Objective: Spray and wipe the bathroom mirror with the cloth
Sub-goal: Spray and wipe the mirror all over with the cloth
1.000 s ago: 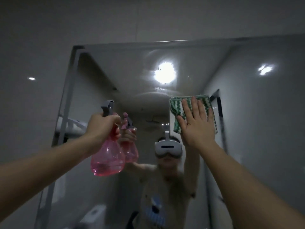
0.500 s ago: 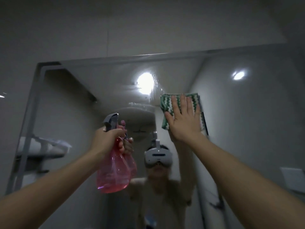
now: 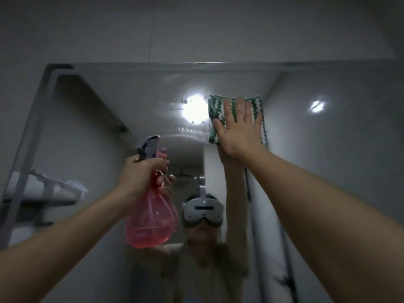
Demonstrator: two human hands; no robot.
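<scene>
The bathroom mirror [image 3: 131,101] fills most of the view, its top edge just below the tiled wall. My right hand [image 3: 239,127] lies flat with straight fingers on a green-and-white striped cloth [image 3: 215,110], pressing it against the glass high up, right of a reflected ceiling light. Wet streaks show on the glass left of the cloth. My left hand [image 3: 142,173] grips the neck of a pink spray bottle [image 3: 150,221] with a grey nozzle, held up in front of the mirror at centre left, nozzle toward the glass.
The mirror's left frame edge [image 3: 28,132] slants down the left side. A reflected shelf [image 3: 43,191] shows at the left and a reflected dark pole [image 3: 248,189] under the cloth. A person with a headset is reflected at the lower middle. Grey tiled wall [image 3: 196,29] lies above.
The cloth under my right hand has slid slightly right and up across the glass, away from the reflected light. My left hand with the spray bottle stays raised at about the same place.
</scene>
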